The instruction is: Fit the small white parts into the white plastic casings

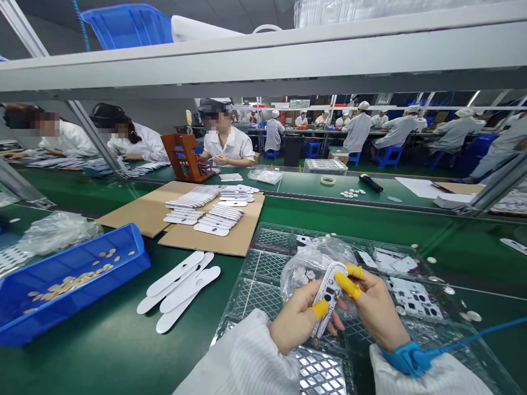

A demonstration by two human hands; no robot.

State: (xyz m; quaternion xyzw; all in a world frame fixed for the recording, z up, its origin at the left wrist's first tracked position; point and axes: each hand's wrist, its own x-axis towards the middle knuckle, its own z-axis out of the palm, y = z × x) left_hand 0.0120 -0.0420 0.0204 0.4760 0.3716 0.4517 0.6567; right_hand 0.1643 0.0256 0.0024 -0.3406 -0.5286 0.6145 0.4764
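My left hand (297,317) grips the lower part of a long white plastic casing (328,291) with black parts set in its face, the thumb lying on it. At its upper end, my right hand (381,307) pinches the same casing between yellow-cot-covered thumb and finger. The casing is tilted above a clear compartmented tray (263,263). Just behind it is a clear plastic bag (294,274) with small round metal pieces inside. White parts with black components (415,299) lie in the tray to the right. A blue wrist strap (405,357) circles my right wrist.
To the left stands a blue bin (82,285) of round brass-coloured discs. Several long white covers (181,291) lie beside it. Stacked white pieces (218,219) rest on cardboard (247,236). A shelf (263,60) crosses overhead. A co-worker (228,140) sits opposite.
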